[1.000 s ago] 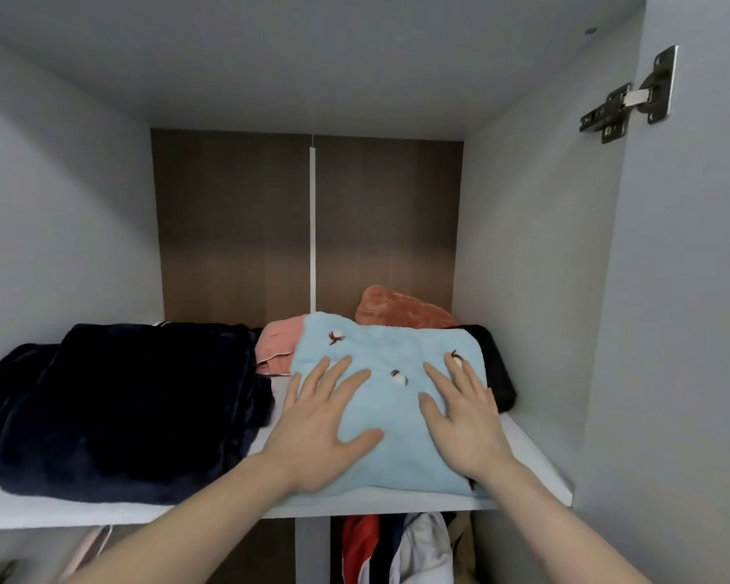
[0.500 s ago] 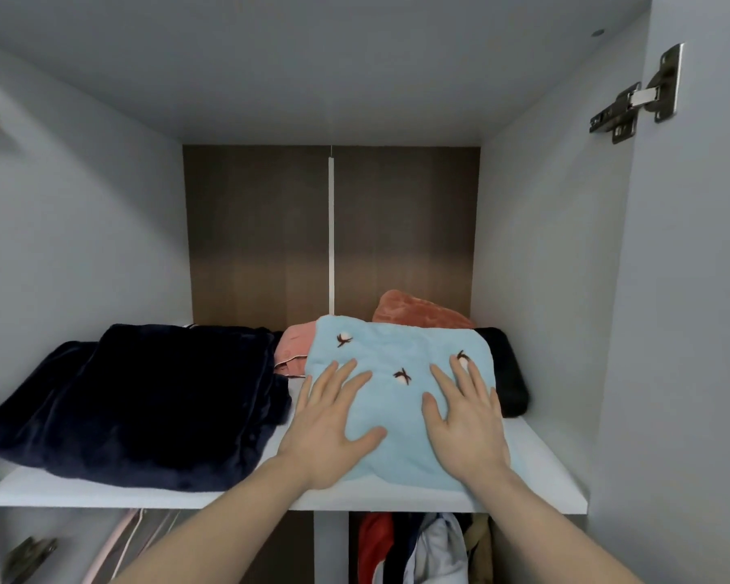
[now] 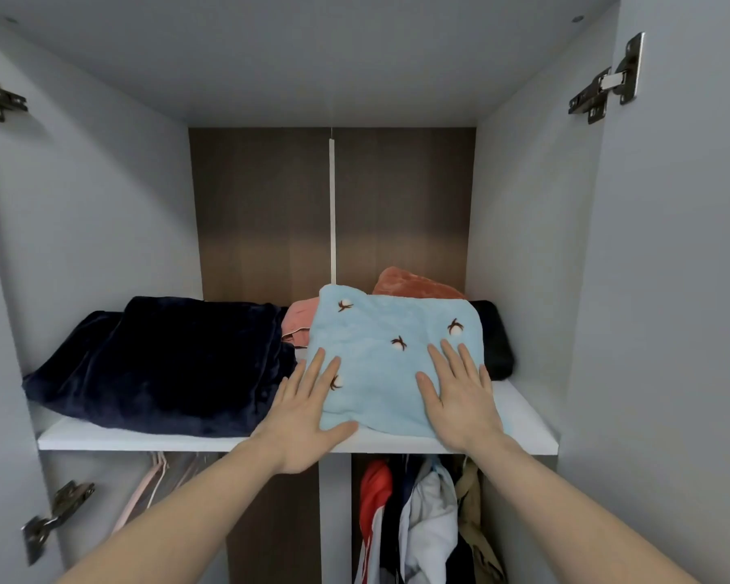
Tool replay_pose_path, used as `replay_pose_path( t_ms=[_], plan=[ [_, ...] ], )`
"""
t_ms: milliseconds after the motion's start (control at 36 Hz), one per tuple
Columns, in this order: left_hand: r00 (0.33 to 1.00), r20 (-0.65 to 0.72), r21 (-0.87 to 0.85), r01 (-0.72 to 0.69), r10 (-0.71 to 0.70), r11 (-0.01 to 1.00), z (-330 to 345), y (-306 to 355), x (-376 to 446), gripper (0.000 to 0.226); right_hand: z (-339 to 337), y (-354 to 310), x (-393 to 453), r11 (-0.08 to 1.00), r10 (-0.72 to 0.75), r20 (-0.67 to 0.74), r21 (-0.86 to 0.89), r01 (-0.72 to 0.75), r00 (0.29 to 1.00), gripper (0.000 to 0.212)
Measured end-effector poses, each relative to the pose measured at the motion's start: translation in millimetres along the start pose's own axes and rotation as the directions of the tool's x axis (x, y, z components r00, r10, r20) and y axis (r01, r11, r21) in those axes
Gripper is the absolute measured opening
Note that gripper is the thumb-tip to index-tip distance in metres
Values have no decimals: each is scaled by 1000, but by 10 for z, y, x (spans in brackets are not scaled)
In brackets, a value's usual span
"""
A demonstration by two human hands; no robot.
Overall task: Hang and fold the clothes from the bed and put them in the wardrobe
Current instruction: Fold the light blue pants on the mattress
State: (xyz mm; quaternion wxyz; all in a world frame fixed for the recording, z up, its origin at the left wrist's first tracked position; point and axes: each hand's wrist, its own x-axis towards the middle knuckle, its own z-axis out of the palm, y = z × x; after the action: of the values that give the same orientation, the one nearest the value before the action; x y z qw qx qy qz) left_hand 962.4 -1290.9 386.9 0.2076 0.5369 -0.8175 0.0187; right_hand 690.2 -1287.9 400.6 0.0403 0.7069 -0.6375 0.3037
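On the white upper shelf (image 3: pixel 527 419) of an open grey wardrobe (image 3: pixel 102 229), a folded light-blue garment (image 3: pixel 393 326) of soft fleecy cloth, dotted with small dark embroidered sprigs, lies at the right half of the board, its front edge close to the shelf lip. Both hands lie flat on it, fingers straight and spread, gripping nothing: the left hand (image 3: pixel 308 419) covers the garment's near-left corner with its thumb pointing toward 3 o'clock along the front edge, and the right hand (image 3: pixel 460 394) presses the near-right part, fingers aimed at 12 o'clock. Bare forearms reach in from 7 and 5 o'clock. At 9 o'clock of the blue piece sits a plush navy folded bundle (image 3: pixel 165 364); behind it show a pink folded piece (image 3: pixel 300 322), a rust-orange velvety one (image 3: pixel 414 284) and a black one (image 3: pixel 496 347). Four metal hinges are visible on the doors. Below the shelf, several garments hang (image 3: pixel 426 520) at 6 o'clock.
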Motion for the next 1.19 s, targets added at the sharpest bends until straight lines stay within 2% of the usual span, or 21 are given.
replay_pose_path(
  t_ms=[167,278,444,556,667,806,889,972,1056,1111,1194],
  plan=[
    [990,-143,-19,-22,19,1000,-66,119,-159,91,-100,-68,-270,998,-17,-96,51,22,995,70],
    [984,-166,22,-68,70,997,-154,167,-277,87,-106,-122,-437,997,-42,-112,63,49,993,78],
    [991,-127,-50,-56,49,997,-298,150,-589,85,-86,-334,-635,988,-36,-133,142,55,990,62],
    [989,-148,-96,-45,31,994,-449,96,-997,78,-39,-560,-843,970,-50,-95,231,71,994,59],
    [965,-262,-199,-68,14,978,-702,77,-1463,64,-64,-877,-1122,889,-66,-18,452,67,998,52],
    [952,-300,-244,-10,-66,970,-952,15,-2080,53,-129,-1320,-1466,846,-117,20,526,89,993,48],
    [951,-290,-239,39,-110,970,-1033,-10,-2468,51,-136,-1565,-1646,817,-172,90,570,91,981,46],
    [946,-272,-240,109,-174,965,-1076,-51,-2860,51,-94,-1795,-1778,789,-281,163,601,131,946,44],
    [921,-276,-248,207,-274,946,-1137,-124,-3253,51,-1,-2019,-1848,763,-411,251,620,180,876,44],
    [882,-293,-250,303,-370,920,-1188,-178,-3536,51,94,-2178,-1882,737,-502,305,640,216,809,45],
    [781,-340,-264,455,-524,850,-1256,-230,-4001,47,271,-2462,-1930,675,-617,342,693,253,709,47]
  ],
)
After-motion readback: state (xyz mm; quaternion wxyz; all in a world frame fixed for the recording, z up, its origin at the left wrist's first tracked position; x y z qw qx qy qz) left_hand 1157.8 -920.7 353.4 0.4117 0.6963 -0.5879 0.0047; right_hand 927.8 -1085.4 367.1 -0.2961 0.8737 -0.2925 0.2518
